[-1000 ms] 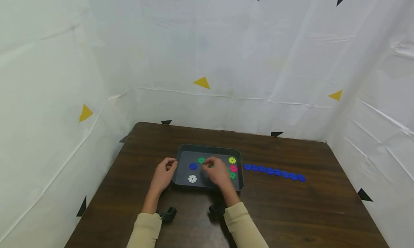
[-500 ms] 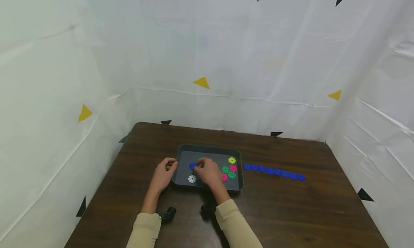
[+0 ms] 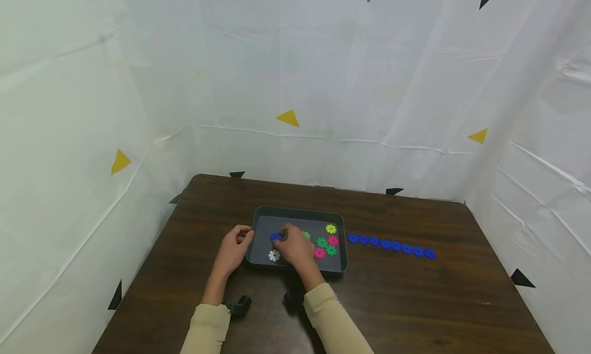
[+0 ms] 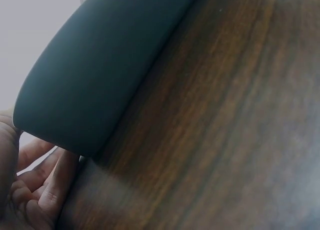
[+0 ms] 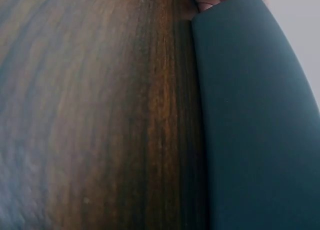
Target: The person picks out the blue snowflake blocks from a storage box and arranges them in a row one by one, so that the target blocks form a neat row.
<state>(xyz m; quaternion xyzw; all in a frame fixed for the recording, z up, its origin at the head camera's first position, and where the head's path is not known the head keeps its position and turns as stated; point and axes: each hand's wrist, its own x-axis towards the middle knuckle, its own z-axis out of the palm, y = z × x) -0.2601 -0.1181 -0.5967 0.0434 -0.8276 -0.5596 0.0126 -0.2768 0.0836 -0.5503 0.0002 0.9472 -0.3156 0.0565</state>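
Observation:
A dark grey tray (image 3: 264, 266) sits on the table with notched plastic interlocking discs in it. My left hand (image 3: 233, 247) holds the tray's left side; in the left wrist view its curled fingers (image 4: 59, 182) meet the end of the dark wall. Inside the tray, my right hand (image 3: 297, 246) has thumb and forefinger at the right edge of a blue disc (image 3: 274, 237); I cannot tell whether they pinch it. A white disc (image 3: 274, 255) lies just nearer to me. In the right wrist view, the tray wall (image 5: 255, 115) hides most of that hand.
Right of the tray, several blue discs form a joined row (image 3: 390, 245) on the brown table (image 3: 415, 302). The tray's right half holds a yellow disc (image 3: 331, 229), pink discs (image 3: 333, 240) and green discs (image 3: 331, 250). White sheeting (image 3: 323, 61) surrounds the table.
My right hand has moved left across the tray to the blue disc, uncovering pink and green discs on the right. My left hand has stayed at the tray's left side.

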